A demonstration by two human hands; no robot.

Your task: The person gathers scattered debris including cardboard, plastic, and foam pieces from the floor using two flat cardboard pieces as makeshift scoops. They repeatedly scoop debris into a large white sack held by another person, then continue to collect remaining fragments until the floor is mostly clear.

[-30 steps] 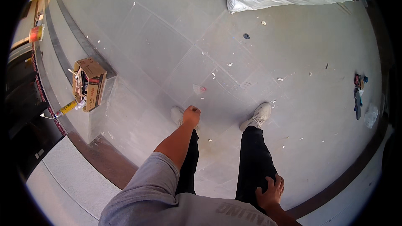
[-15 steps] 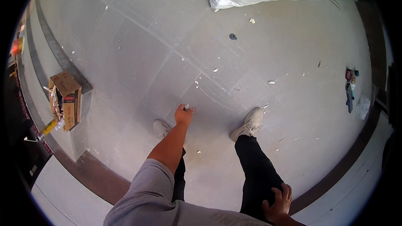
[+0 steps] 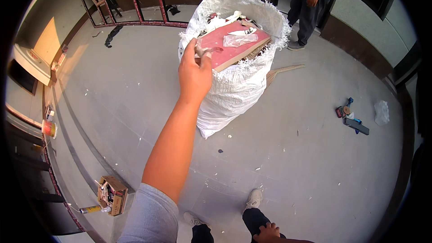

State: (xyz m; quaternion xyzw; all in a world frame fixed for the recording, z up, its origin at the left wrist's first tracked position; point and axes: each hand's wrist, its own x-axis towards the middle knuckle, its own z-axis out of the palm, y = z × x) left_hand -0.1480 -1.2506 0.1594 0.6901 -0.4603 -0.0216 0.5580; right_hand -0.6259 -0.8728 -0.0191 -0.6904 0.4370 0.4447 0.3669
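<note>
Odds and ends on a grey tiled floor

A cardboard box sits near left with a yellow tube beside it. Tools and a crumpled white bag lie to the right. A red metal frame leans far left, dark rags before it. Another person stands far right, a broom near their feet.

one white sack, one cardboard box, two shoes

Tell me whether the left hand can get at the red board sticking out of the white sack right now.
Probably yes. The left hand is raised at the open mouth of the white sack, right beside the red board, with nothing between them.
</note>
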